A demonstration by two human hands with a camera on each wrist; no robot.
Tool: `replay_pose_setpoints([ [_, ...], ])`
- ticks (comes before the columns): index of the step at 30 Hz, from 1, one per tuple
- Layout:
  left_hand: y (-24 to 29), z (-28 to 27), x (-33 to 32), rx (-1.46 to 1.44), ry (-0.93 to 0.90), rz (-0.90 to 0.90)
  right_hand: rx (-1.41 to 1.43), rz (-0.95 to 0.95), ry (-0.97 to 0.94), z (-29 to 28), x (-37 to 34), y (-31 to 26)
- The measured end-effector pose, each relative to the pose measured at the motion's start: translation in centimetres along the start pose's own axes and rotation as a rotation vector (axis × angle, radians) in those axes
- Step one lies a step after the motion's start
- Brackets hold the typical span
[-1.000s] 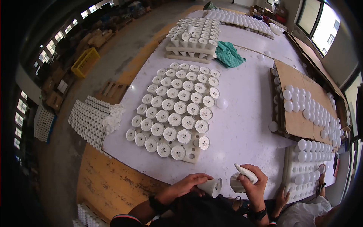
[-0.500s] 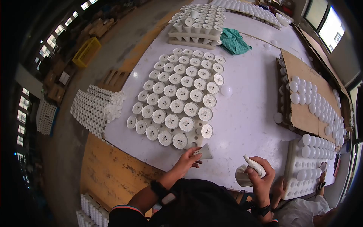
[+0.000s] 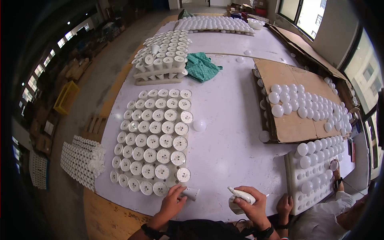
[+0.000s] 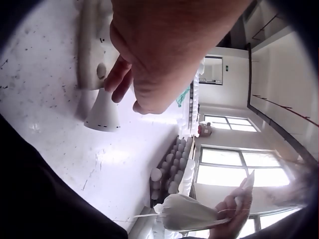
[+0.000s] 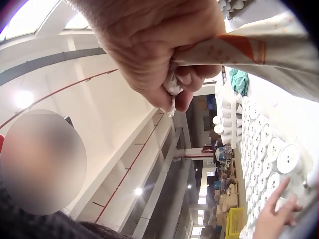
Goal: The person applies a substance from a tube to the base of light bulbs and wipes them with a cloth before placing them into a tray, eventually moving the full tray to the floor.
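My left hand (image 3: pixel 173 202) pinches the narrow end of a white cone-shaped bulb housing (image 3: pixel 191 193) at the near right corner of a tray. In the left wrist view the housing (image 4: pixel 103 115) tilts with its wide end toward the camera, and its narrow end is beside the tray edge (image 4: pixel 89 59). Rows of similar housings (image 3: pixel 153 141) stand in that tray, round faces up. Held over the table's front part, my right hand (image 3: pixel 250 205) grips a white squeeze bag (image 3: pixel 242 195) with a pointed tip. Orange print shows on the bag (image 5: pixel 244 51) in the right wrist view.
A loose white dome (image 3: pixel 199 125) lies right of the tray. Beyond are stacked housings (image 3: pixel 160 60) and a green cloth (image 3: pixel 202 67). Cardboard (image 3: pixel 296 124) with white domes lies on the right. Another person's hand (image 3: pixel 285 205) is at a foam tray (image 3: pixel 294 180) of domes.
My left hand has carried the housing from close beside the squeeze bag over to the tray's near corner. My right hand keeps its grip on the bag. The head view has shifted.
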State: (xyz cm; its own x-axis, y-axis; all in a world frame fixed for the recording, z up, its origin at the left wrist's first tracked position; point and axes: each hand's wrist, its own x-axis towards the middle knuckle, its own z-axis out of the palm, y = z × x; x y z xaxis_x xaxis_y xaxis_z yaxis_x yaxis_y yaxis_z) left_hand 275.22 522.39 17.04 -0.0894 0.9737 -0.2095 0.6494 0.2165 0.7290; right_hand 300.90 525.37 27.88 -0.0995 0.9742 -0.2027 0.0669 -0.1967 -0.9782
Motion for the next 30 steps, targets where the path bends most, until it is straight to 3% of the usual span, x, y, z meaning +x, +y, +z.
replay_pose_setpoints([
  [2, 1.3, -1.7, 3.3, -0.051, -0.024, 0.116, -0.029, -0.070, 0.083, -0.7, 0.8, 0.7],
  [3, 2.8, -2.1, 5.9, -0.149, 0.133, 0.125, -0.027, -0.061, 0.093, -1.0, 1.2, 0.7],
  [6, 3.8, -3.5, 15.0, -0.124, 0.301, 0.163, 0.025, 0.011, 0.121, -1.9, 2.4, 1.1],
  [7, 4.2, -4.0, 17.9, -0.060, 0.244, 0.062, 0.030, 0.010, 0.117, -2.3, 3.0, 1.2],
  [9, 4.4, -4.1, 22.7, 0.305, 0.315, 0.277, -0.012, -0.005, 0.172, -3.0, 3.8, 1.4],
  [12, 4.0, -1.9, 27.4, 0.541, 0.383, 0.327, 0.063, 0.070, 0.204, -3.7, 5.0, 1.8],
  [15, 3.2, 0.1, 30.0, 0.696, 0.341, 0.171, 0.085, 0.062, 0.225, -4.2, 6.1, 3.2],
  [18, 3.1, 0.7, 31.2, 0.652, 0.275, 0.073, 0.067, 0.134, 0.216, -4.4, 7.0, 3.8],
  [22, 2.7, 1.0, 31.0, 0.626, 0.294, 0.088, 0.085, 0.110, 0.239, -4.3, 7.4, 3.9],
  [24, 3.1, 0.6, 29.8, 0.456, 0.465, 0.309, 0.067, 0.109, 0.206, -4.4, 7.3, 3.7],
  [25, 4.2, 0.2, 28.6, 0.452, 0.464, 0.313, 0.064, 0.107, 0.211, -4.4, 7.2, 3.5],
  [27, 6.7, -1.3, 25.5, 0.018, 0.387, 0.410, 0.077, 0.100, 0.214, -4.2, 7.0, 3.1],
  [30, 9.6, -3.1, 20.5, 0.047, 0.393, 0.484, 0.060, 0.051, 0.210, -3.4, 6.7, 2.7],
])
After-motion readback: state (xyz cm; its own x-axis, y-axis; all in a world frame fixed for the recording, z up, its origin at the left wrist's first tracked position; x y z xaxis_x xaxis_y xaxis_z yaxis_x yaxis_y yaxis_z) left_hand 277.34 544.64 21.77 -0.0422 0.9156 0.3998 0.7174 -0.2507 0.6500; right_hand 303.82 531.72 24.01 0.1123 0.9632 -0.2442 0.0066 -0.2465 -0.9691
